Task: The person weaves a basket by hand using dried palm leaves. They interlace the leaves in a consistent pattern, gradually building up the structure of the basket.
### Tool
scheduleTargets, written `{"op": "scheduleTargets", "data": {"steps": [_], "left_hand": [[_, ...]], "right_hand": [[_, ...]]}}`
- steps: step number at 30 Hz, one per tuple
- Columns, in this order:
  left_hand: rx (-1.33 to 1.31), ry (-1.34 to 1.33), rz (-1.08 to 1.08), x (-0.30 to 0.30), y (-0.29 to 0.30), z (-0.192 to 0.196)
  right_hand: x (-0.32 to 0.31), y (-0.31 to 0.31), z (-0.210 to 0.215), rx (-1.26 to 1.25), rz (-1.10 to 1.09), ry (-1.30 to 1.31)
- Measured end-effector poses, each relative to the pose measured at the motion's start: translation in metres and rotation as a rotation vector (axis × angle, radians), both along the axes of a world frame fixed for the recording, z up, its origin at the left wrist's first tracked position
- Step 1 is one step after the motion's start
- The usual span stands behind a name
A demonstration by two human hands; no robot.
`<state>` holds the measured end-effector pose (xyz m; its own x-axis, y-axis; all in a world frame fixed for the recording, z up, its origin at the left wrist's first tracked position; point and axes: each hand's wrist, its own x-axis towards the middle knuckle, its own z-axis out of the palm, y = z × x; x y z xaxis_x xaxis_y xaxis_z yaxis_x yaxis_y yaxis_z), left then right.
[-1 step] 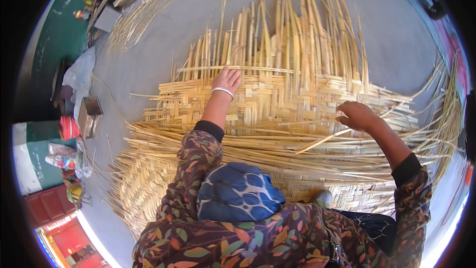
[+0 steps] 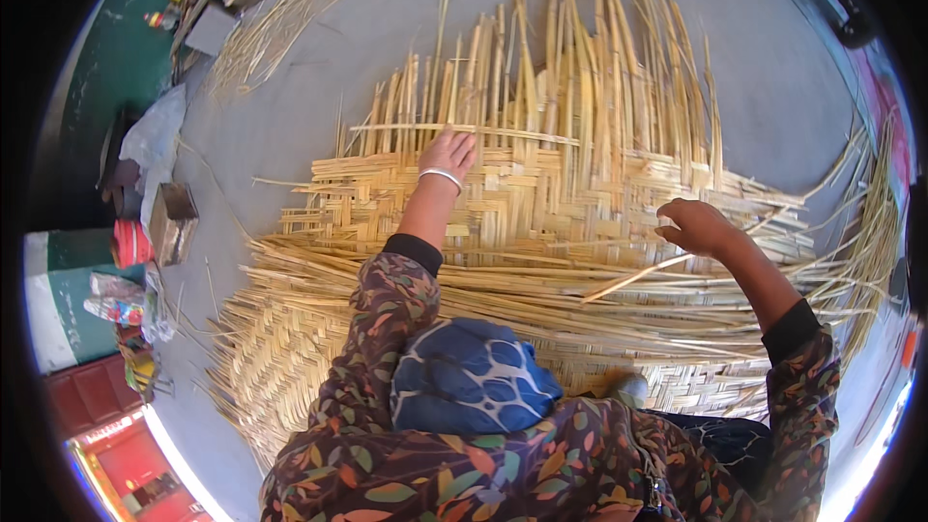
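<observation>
A half-woven mat of split reed strips (image 2: pixel 570 198) lies on the floor in front of me, its loose upright ends fanning out at the far side. My left hand (image 2: pixel 449 155), with a white bangle on the wrist, is closed on a thin crosswise reed strip (image 2: pixel 527 134) at the far edge of the weave. The strip lies across the upright ends. My right hand (image 2: pixel 698 227) hovers above the right part of the mat, its thumb and curled fingers apart, with nothing visible between them. Below that hand, a loose pale strip (image 2: pixel 628 279) slants across the pile.
Long loose reeds (image 2: pixel 580 280) lie across the mat close to me. More reed bundles rest on the floor at the right (image 2: pixel 875 222) and far left (image 2: pixel 275 34). Along the left wall stand a wooden box (image 2: pixel 174 224), a red striped object (image 2: pixel 132 244) and plastic bags (image 2: pixel 155 140).
My left hand has shifted slightly to the right. The left end of the crosswise strip has risen a little, so the strip slants more. My right hand stays nearly still.
</observation>
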<state>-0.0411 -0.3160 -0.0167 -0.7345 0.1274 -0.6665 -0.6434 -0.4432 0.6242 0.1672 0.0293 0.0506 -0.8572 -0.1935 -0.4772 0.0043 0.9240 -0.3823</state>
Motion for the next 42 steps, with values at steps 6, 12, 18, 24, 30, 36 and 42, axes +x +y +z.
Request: {"op": "scheduleTargets", "data": {"steps": [6,12,18,24,30,36,42], "left_hand": [[0.057,-0.014,-0.007,-0.007,-0.015,-0.022],[0.011,0.130,0.004,0.004,-0.003,-0.026],[0.021,0.152,0.036,0.010,0.002,-0.030],[0.333,0.205,-0.137,-0.006,-0.025,-0.058],[0.262,0.233,-0.270,-0.027,-0.021,-0.038],[0.047,0.217,-0.634,-0.039,0.021,0.001],[-0.686,0.530,-1.041,-0.057,0.077,-0.004]], "right_hand": [[-0.077,-0.056,-0.012,-0.089,-0.057,0.042],[-0.143,-0.113,-0.019,0.011,-0.160,0.084],[-0.166,-0.134,-0.028,0.133,-0.141,0.005],[-0.177,-0.129,-0.038,0.186,-0.119,-0.029],[-0.171,-0.118,-0.040,0.074,-0.096,0.047],[-0.161,-0.122,-0.043,-0.034,-0.302,0.203],[-0.151,-0.116,-0.046,-0.146,-0.440,0.389]]}}
